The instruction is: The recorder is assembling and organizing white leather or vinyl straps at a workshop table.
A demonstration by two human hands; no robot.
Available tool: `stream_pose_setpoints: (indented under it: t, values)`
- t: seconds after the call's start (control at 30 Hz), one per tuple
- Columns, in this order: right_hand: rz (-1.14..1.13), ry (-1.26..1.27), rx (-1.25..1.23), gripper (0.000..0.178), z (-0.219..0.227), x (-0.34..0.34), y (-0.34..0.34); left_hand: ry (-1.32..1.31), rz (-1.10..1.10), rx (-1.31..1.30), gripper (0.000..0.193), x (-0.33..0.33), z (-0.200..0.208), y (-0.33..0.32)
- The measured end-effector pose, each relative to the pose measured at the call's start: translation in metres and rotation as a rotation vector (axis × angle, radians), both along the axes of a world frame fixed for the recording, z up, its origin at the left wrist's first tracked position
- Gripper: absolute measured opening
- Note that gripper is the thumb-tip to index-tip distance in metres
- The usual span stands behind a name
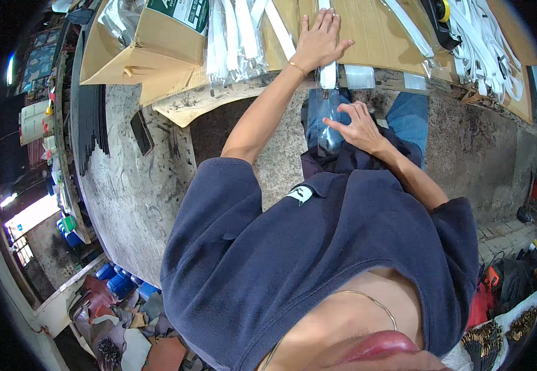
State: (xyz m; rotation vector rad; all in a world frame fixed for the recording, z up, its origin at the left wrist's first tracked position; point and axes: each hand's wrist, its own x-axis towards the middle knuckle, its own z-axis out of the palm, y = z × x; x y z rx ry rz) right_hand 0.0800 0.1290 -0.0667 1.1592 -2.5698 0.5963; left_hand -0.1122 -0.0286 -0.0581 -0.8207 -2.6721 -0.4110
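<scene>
Strap (328,75), white & seemingly inside a clear sleeve (325,114), lies R of the box (166,46), sleeve's near end hanging past the table edge twd your lap. Your L hand (319,46), R of box too, lies on it palm-down, fingers spread, gripping nothing. Your R hand (356,128), lower R of box, has thumb & index part-open by the sleeve's loose end; can't tell if they touch. Progress, prob.: this one's midway, end not folded. Bagged straps (232,40) just R of box look done; loose straps (466,52), far R of box, look unbagged, i.e. still left.
</scene>
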Motion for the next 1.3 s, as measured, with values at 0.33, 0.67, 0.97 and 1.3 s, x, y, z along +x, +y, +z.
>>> stream_pose_setpoints:
  t: [0.33, 0.67, 0.97, 1.3]
  values:
    - [-0.108, -0.213, -0.661, 0.021, 0.049, -0.002, -0.028, -0.010, -0.025, 0.071, 0.078, 0.002, 0.000, -0.003]
    - [0.025, -0.119, 0.064, 0.051, 0.016, 0.020, -0.001, -0.174, -0.021, -0.007, 0.076, 0.001, 0.016, -0.001]
    - [0.104, -0.128, -0.369, 0.009, 0.033, 0.010, -0.017, -0.151, 0.005, -0.011, 0.074, 0.006, 0.026, 0.001]
    - [-0.278, -0.711, -0.676, 0.019, 0.059, -0.098, -0.005, 0.086, -0.003, -0.135, 0.069, -0.002, 0.013, 0.000]
